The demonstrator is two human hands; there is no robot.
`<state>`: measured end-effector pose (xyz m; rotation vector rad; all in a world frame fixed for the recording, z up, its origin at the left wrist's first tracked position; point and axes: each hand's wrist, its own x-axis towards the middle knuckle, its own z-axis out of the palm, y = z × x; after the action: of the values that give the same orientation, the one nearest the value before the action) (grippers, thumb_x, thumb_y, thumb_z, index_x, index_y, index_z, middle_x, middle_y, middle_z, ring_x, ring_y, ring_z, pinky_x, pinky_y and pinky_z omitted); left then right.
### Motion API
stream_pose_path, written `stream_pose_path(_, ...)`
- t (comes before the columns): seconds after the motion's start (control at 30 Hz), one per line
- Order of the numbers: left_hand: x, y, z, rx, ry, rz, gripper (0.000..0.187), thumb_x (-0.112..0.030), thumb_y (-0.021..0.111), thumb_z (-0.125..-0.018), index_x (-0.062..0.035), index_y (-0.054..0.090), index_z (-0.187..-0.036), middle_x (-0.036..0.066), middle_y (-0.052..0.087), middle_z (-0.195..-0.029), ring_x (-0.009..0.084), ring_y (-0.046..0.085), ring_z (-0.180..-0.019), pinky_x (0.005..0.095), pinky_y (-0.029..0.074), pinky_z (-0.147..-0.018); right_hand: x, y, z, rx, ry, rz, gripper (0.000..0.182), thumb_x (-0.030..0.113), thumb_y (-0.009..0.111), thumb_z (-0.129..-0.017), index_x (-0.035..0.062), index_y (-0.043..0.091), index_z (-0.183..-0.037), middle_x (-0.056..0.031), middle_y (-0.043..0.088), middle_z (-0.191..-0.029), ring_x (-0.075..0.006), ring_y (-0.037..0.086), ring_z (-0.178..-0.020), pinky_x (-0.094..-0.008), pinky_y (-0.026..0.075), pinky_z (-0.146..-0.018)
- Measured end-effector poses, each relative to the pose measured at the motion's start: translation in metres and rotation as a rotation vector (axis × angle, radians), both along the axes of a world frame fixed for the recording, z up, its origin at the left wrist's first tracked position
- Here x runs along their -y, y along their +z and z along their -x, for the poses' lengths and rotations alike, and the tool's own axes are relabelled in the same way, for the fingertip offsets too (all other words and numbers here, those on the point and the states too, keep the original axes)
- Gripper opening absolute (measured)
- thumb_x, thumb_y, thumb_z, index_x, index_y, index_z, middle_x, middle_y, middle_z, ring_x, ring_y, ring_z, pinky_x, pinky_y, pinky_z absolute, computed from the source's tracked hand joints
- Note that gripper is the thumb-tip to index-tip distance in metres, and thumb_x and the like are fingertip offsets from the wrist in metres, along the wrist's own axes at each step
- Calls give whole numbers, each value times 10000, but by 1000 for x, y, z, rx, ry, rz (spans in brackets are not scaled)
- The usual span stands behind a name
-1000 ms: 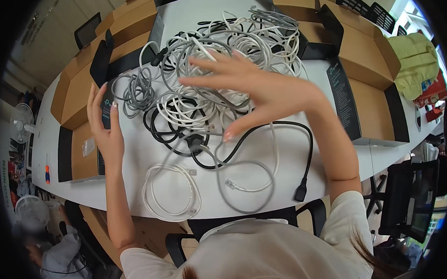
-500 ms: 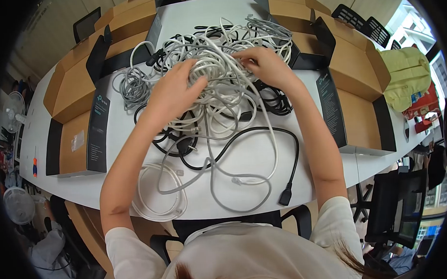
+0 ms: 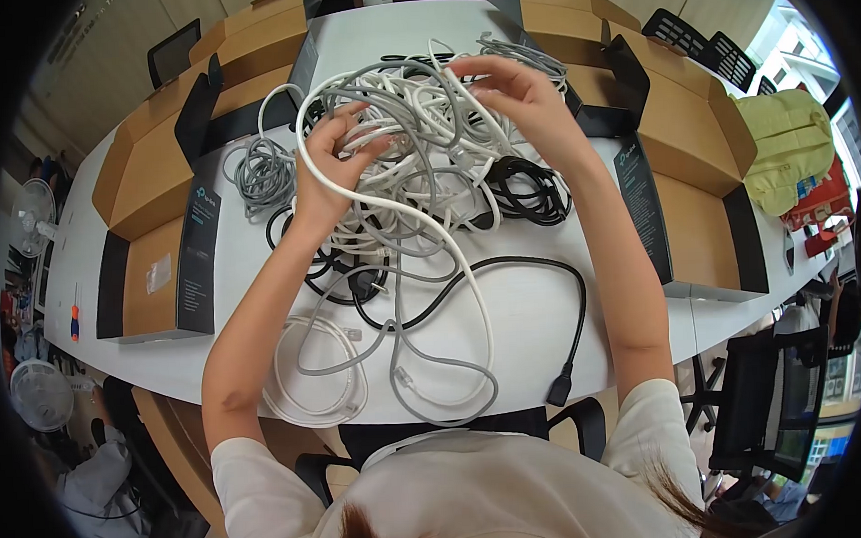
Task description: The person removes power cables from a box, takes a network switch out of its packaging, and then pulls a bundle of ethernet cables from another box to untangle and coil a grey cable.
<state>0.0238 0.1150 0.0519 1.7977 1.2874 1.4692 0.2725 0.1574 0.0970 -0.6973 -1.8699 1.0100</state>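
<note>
A tangled heap of white and grey network cables lies mid-table. My left hand is at its left side, fingers curled around some of the cables, and a thick white cable loops over its wrist. At the heap's upper right, my right hand pinches a white cable between thumb and fingers. Below that hand sits a black cable coil. A black power cord runs to the front right, its socket end near the table edge. Left of the heap lies a grey cable coil.
Open cardboard boxes with black outsides, one at left and one at right, flank the heap; more stand behind. A coiled white cable lies at the front edge. A screwdriver is far left, a yellow bag far right.
My right hand has risen slightly with a white cable. My left hand has shifted left, and the white cable now arcs around it. Cable ends at the front have slid left.
</note>
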Motion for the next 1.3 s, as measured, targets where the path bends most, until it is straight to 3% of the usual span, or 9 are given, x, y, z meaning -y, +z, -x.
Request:
stream_pose_path(0.17,6,-1,0,26,-96,-113,148,9,725,-740,47,616,-833,151,614,-1191,169,639,-976,258,511,-708,21,9,21,183,-55,-214,446,121,776,-686,63,647,-1109,-73,675,-1005,-138,611,-895,-277,472,-787)
stream_pose_path(0.33,14,11,9,121,-207,-92,162,59,715,-720,73,601,-835,186,565,-1263,217,621,-1072,251,527,-772,13,1,14,223,69,-148,229,82,714,-768,17,694,-987,-30,675,-831,-78,574,-731,-235,464,-696)
stream_pose_path(0.5,21,9,23,74,-115,-61,199,63,723,-701,9,687,-889,100,593,-1229,66,528,-692,200,431,-596,4,8,5,222,-125,-338,159,93,658,-826,4,681,-956,-47,648,-748,-82,527,-642,-240,417,-591)
stream_pose_path(0.7,28,14,32,9,-158,-199,204,65,638,-727,-15,700,-904,79,574,-1305,51,508,-691,207,411,-601,-1,9,2,266,-258,-577,123,109,623,-852,30,674,-932,-40,512,-626,-122,396,-590,-279,321,-547)
stream_pose_path(0.8,33,14,42,-122,-149,-235,169,58,583,-754,8,679,-882,127,562,-1318,72,564,-810,206,437,-666,-4,8,-1,326,-292,-529,166,219,687,-825,78,698,-911,-61,617,-642,-178,539,-638,-314,400,-621)
stream_pose_path(1.0,28,-1,42,118,-136,-25,201,34,553,-838,15,662,-1006,146,551,-1318,121,628,-877,246,497,-753,10,23,-3,246,-126,-226,145,151,687,-803,60,706,-915,2,610,-729,-72,423,-603,-236,349,-564)
stream_pose_path(1.13,29,-7,50,-121,-167,194,361,-7,535,-885,-18,567,-1245,109,546,-1319,157,586,-1059,287,494,-867,13,34,-21,399,169,-142,404,93,743,-706,82,675,-1104,-27,658,-1002,-101,506,-792,-248,428,-749)
stream_pose_path(1.17,34,-5,47,-23,-207,276,425,-21,543,-888,-27,505,-1312,89,550,-1311,159,544,-1136,318,446,-953,7,35,-27,371,254,-157,567,114,770,-680,97,614,-1224,-40,611,-1167,-141,536,-986,-277,428,-851)
stream_pose_path(1.3,54,25,75,-430,-390,238,534,-70,629,-837,-52,480,-1349,108,529,-1348,234,472,-1267,361,337,-1064,-8,31,-51,385,-148,-158,689,198,808,-663,129,552,-1298,-91,551,-1296,-236,503,-1178,-362,394,-1010)
